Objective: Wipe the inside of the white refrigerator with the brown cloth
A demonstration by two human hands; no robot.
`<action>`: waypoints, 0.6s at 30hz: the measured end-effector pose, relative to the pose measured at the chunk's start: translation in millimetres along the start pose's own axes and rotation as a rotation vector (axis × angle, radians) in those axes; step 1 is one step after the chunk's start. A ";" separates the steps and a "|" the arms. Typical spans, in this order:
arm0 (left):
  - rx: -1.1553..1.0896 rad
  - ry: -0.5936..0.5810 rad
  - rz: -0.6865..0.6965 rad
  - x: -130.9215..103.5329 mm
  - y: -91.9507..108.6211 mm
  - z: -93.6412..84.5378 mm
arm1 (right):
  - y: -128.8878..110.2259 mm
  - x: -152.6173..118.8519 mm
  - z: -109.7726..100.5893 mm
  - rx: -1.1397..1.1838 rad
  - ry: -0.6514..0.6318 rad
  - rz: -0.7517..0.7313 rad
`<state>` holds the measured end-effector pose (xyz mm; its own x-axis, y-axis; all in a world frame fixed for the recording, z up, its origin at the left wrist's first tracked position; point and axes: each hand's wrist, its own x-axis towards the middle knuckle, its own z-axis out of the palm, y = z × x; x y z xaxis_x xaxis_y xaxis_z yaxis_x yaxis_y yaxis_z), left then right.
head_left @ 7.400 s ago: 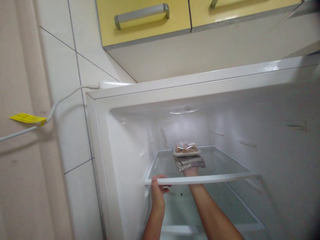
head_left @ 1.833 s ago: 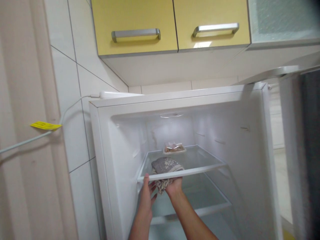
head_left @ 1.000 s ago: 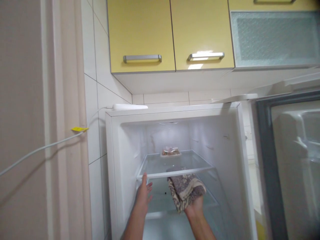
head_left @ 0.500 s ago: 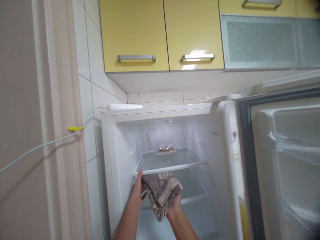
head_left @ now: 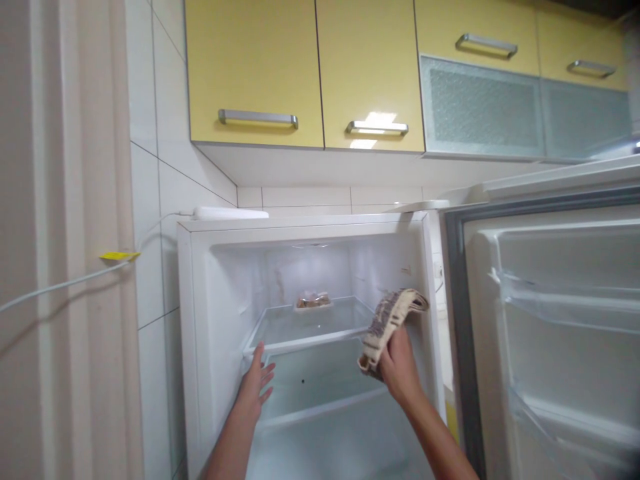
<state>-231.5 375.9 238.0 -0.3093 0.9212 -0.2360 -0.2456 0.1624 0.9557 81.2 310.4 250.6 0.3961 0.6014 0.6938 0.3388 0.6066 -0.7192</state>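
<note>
My right hand (head_left: 397, 363) grips a folded grey-and-cream patterned cloth (head_left: 387, 327), raised at the right side of the fridge's inside, near the right end of the top shelf. Its fingers are partly hidden behind the cloth. My left hand (head_left: 255, 381) is open, fingers spread, by the front left corner of the top glass shelf (head_left: 285, 331); I cannot tell whether the thumb touches the shelf edge. Toward the back of that shelf sits a small clear-wrapped tray of brownish food (head_left: 313, 301). A lower glass shelf (head_left: 320, 373) shows between my hands.
The fridge door (head_left: 565, 320) stands wide on the right, with clear door racks (head_left: 570, 313). Yellow wall cabinets (head_left: 255, 67) hang above. A white cable (head_left: 65, 285) with a yellow tag (head_left: 120, 256) runs along the left. A flat white object (head_left: 230, 213) lies on the fridge top.
The cloth was between both hands below the top shelf. My right hand has carried it up and right, while my left has let go and spread its fingers. The view has shifted right.
</note>
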 end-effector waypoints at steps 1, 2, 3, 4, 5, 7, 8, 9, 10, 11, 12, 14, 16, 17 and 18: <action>-0.004 -0.003 0.002 -1.0 0.4 0.7 | -4.3 9.5 7.4 -0.120 -0.023 -0.037; -0.006 -0.005 0.004 -1.9 0.9 1.4 | -6.3 17.0 16.5 -0.308 -0.089 -0.049; -0.008 -0.006 0.007 -2.7 1.4 1.9 | -6.4 22.8 26.6 -0.473 -0.173 -0.036; -0.012 -0.009 0.010 -3.3 1.8 2.3 | -5.0 27.5 37.0 -0.646 -0.265 -0.019; -0.016 -0.009 0.012 -3.7 2.1 2.6 | -3.0 31.5 46.7 -0.787 -0.353 0.004; -0.025 -0.002 0.010 -4.4 2.5 2.9 | 1.2 40.1 62.1 -0.919 -0.470 0.045; -0.029 0.003 0.010 -5.0 2.7 3.0 | 2.9 45.2 67.2 -0.940 -0.495 0.056; -0.032 0.009 0.012 -5.9 3.0 3.0 | 4.3 51.1 70.5 -0.948 -0.514 0.065; -0.035 0.014 0.015 -7.0 3.2 3.2 | 5.6 57.7 72.5 -0.966 -0.542 0.077; -0.037 0.016 0.019 -8.4 3.6 3.4 | 7.2 64.9 73.4 -0.983 -0.575 0.088; -0.037 0.016 0.023 -9.9 4.0 3.7 | 9.2 72.4 73.7 -0.999 -0.610 0.099; -0.033 0.017 0.026 -12.6 4.9 4.7 | 15.3 88.1 73.9 -1.029 -0.681 0.123; -0.027 0.026 0.027 -14.2 5.6 5.9 | 24.5 104.0 74.8 -1.054 -0.742 0.136; -0.027 0.030 0.030 -14.2 5.8 6.5 | 30.1 111.8 75.6 -1.063 -0.767 0.132; -0.029 0.033 0.035 -13.7 5.7 7.0 | 36.0 119.7 76.7 -1.068 -0.791 0.120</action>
<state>-222.2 366.6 247.9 -0.3487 0.9138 -0.2084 -0.2605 0.1191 0.9581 75.3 444.1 310.6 -0.0049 0.9801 0.1982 0.9786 0.0455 -0.2007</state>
